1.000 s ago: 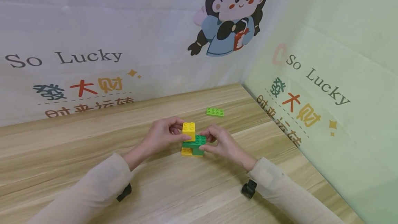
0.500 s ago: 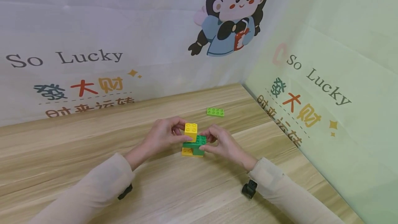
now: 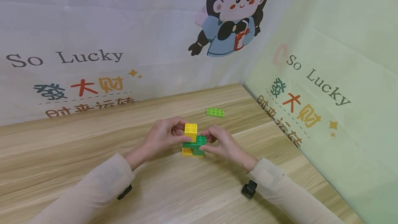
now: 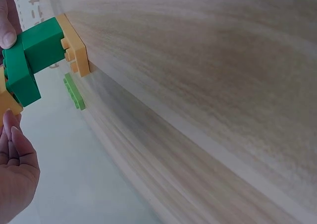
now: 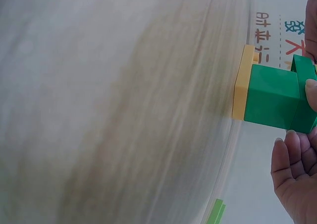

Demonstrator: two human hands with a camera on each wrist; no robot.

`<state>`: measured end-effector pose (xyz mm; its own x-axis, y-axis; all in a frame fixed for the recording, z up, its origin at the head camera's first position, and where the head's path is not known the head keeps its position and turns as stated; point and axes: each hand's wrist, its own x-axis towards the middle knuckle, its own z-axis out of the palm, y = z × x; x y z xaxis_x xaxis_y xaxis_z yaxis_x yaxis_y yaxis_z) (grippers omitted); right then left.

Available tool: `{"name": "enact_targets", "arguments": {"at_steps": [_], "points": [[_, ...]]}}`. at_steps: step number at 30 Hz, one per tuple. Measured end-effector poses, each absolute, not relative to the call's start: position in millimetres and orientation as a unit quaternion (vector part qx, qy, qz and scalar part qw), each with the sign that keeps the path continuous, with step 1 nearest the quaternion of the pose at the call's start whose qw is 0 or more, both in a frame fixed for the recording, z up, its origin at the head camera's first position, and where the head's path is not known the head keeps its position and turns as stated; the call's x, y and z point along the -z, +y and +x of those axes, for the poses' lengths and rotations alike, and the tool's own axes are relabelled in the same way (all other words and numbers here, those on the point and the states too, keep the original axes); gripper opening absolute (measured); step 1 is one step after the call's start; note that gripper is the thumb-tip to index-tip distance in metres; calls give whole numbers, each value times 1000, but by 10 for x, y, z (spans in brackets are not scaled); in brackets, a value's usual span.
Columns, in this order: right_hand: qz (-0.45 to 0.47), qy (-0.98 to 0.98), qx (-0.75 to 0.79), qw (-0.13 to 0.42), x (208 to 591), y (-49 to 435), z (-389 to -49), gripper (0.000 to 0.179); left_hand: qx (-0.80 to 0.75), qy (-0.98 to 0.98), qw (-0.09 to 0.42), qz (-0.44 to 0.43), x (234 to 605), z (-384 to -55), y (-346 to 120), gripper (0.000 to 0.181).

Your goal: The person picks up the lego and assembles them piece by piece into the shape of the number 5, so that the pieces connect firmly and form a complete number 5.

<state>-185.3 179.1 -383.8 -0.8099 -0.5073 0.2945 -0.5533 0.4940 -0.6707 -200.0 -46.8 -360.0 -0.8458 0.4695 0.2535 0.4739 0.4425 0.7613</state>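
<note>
Both hands on a small brick stack standing on the bench (image 3: 168,189).
Head: left hand (image 3: 164,132) nearly closed, pinching yellow block (image 3: 191,133) at left end of flat green brick (image 3: 200,141); right hand (image 3: 223,144) part-closed, pinching that brick's right end. Green block (image 3: 198,151) below, on right part of yellow base plate (image 3: 187,151); lime brick (image 3: 215,112) apart, behind. Left wrist: fingertips on yellow block, cut by frame; seating unclear. Right wrist: thumb on flat green brick, base plate flat on bench.
</note>
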Motion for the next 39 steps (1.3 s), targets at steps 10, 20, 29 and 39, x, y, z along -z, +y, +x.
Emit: {"name": "enact_targets", "arguments": {"at_steps": [10,20,29,39], "points": [[303,-864,-402,24,3834,1781,-1842,26,462,-840,-5,-284,3606,-2013,-507,35],[299,-865,-402,19,3831,1777,-1836,27,479,-838,-14,-262,3646,-1990,-519,35],[297,-865,-403,18,3829,1779,-1832,26,471,-839,-2,-274,3651,-1995,-508,35],[292,-867,-404,15,3817,1774,-1840,27,448,-847,9,-286,3604,-1994,-493,34]]}}
